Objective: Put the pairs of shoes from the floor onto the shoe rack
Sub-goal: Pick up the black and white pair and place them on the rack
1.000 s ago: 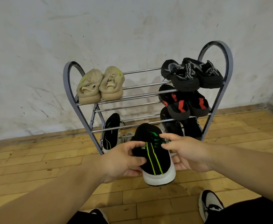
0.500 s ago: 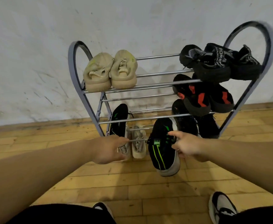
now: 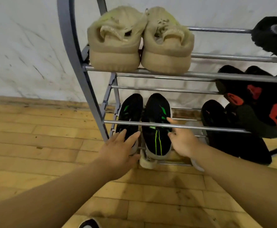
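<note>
Head view, looking down: at the bottom edge a black-and-white shoe toe point(image 3: 88, 224) pokes into frame on the wooden floor point(image 3: 36, 145), and two bare forearms reach forward over the planks toward the shoe rack point(image 3: 78, 63). The left hand point(image 3: 118, 150) lies on the heel of the left black-and-green shoe point(image 3: 131, 112), fingers straight and slightly spread over its top and the thumb down by the sole, not clenched. The right hand point(image 3: 182, 142) sits just beside the outer side of the right black-and-green shoe point(image 3: 155, 129); its index finger is stretched out along the shoe's flank and the other fingers are loosely bent against it, none wrapped over the upper, so the hold looks released. Both shoes of this pair rest side by side on the lowest tier at the rack's left end, toes toward the wall, heels toward the person, with a chrome rail of the tier above crossing over them. A pale shoe heel point(image 3: 146, 162) shows just under the right shoe's heel. Further right on the same tier stands a dark pair point(image 3: 224, 129). One tier up, at the right, sits a black pair with red patches point(image 3: 257, 109). On the top tier a beige pair point(image 3: 118, 45) stands heels outward beside the grey arched side frame, and a black shoe point(image 3: 274, 35) is cut off at the right edge. Behind everything is a scuffed white wall point(image 3: 27, 46).
</note>
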A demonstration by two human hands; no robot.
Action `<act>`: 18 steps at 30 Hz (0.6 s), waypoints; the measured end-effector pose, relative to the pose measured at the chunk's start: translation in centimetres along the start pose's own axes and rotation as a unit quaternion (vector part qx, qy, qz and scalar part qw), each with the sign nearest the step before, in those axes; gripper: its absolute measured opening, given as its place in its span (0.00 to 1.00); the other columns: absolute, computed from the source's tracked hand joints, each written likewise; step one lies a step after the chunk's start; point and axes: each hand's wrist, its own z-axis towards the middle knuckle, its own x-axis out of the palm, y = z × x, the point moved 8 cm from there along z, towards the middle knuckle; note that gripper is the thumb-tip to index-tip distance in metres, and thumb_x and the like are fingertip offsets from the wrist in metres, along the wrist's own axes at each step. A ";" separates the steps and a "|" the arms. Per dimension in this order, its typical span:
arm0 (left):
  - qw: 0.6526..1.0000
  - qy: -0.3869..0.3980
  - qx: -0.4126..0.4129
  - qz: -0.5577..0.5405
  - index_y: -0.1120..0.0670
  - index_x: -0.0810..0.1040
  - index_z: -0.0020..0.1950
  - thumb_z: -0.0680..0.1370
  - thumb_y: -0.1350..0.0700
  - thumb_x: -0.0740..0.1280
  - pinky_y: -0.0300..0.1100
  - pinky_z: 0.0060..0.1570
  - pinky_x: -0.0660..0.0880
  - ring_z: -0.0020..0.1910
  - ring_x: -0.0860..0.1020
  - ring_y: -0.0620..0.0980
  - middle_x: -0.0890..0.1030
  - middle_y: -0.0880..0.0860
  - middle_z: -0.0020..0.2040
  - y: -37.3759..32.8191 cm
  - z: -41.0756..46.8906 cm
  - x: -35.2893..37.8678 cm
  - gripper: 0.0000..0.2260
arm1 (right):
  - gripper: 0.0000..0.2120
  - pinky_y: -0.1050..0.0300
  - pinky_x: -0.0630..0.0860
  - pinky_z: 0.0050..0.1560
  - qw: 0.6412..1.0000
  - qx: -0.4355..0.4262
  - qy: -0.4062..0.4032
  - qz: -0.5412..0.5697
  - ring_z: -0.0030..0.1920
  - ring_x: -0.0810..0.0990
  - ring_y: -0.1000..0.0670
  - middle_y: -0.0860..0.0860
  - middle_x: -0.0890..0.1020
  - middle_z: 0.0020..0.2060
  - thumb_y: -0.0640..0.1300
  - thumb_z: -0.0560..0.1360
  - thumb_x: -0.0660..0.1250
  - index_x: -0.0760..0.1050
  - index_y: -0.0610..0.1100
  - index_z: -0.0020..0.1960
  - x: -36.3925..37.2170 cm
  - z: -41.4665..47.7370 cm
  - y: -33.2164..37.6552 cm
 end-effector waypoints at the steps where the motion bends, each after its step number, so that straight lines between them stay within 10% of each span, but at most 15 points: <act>1: 1.000 -0.004 -0.001 0.007 0.35 0.40 0.81 0.82 0.33 0.57 0.57 0.80 0.55 0.83 0.49 0.58 0.50 0.54 0.85 -0.1 0.0 0.2 0.34 | 0.27 0.75 0.71 0.38 1.000 0.001 -0.004 -0.008 0.53 0.79 0.52 0.49 0.77 0.64 0.39 0.86 0.56 0.57 0.56 0.82 0.3 0.5 -0.1; 9: 1.000 0.000 0.004 0.026 0.33 0.37 0.81 0.81 0.31 0.54 0.56 0.80 0.51 0.84 0.47 0.58 0.47 0.55 0.85 -0.5 -0.1 0.2 0.34 | 0.24 0.63 0.72 0.34 0.992 -0.043 -0.086 -0.083 0.38 0.80 0.49 0.46 0.84 0.45 0.43 0.86 0.56 0.64 0.54 0.80 0.9 0.4 0.5; 18: 0.997 0.027 0.023 -0.065 0.38 0.48 0.84 0.82 0.36 0.60 0.50 0.78 0.56 0.84 0.49 0.51 0.48 0.48 0.85 0.3 -4.1 -2.2 0.34 | 0.25 0.50 0.72 0.63 0.985 -0.010 -0.069 -0.156 0.67 0.74 0.46 0.51 0.74 0.69 0.53 0.80 0.65 0.66 0.53 0.75 1.0 -7.4 3.6</act>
